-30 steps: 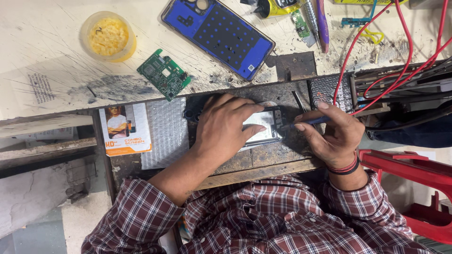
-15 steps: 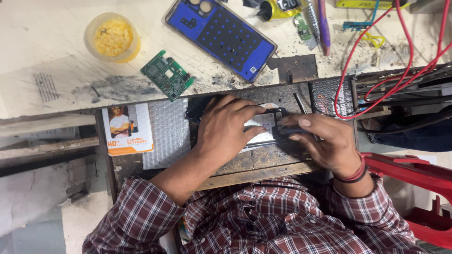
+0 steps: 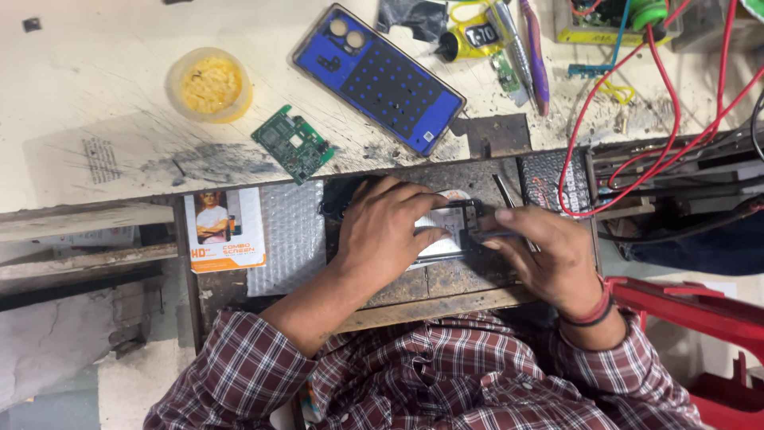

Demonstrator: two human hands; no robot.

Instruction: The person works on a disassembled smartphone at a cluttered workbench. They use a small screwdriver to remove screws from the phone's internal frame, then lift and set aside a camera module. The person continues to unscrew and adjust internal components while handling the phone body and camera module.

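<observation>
Hands pressing a flat opened phone [image 3: 450, 227], left hand [image 3: 382, 235] spread open, right hand [image 3: 545, 255] pinching thin metal tweezers [image 3: 509, 203].

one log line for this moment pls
left hand: pressing down on phone | right hand: at phone's right edge, gripping thin tool | nearby: circuit board, blue case

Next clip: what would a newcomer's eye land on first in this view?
Most likely the two hands at centre: the left hand presses flat on an opened phone on the dark work mat, while the right hand touches its right edge. Next, the blue phone back cover lying diagonally on the bench above, with a green circuit board and a yellow tub to its left.
</observation>
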